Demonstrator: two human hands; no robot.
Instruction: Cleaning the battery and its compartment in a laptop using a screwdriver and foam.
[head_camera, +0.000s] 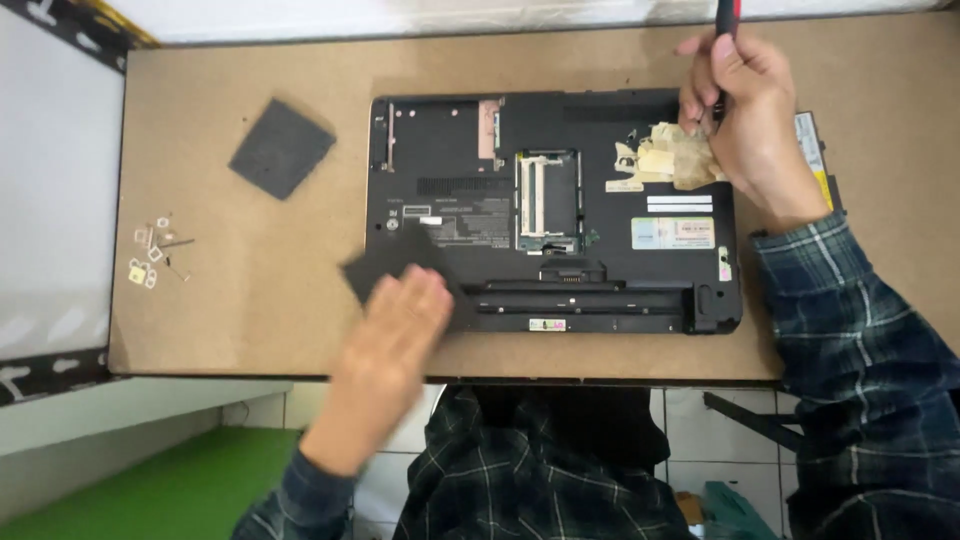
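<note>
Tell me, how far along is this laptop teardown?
Done: two covers are off the black upturned laptop, one dark square panel set aside near small loose screws. In hand: the left hand lies on another dark panel; the right hand works a red-handled screwdriver. Left: the main shell remains on.

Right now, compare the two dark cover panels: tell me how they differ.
The loose panel lies alone on the bare desk, left of the laptop; the other panel rests partly on the laptop's lower left corner. The loose panel is untouched; the left hand lies on the other. The loose panel shows whole; the other is partly hidden by that hand. Both are flat, dark grey, roughly square and tilted.
</note>
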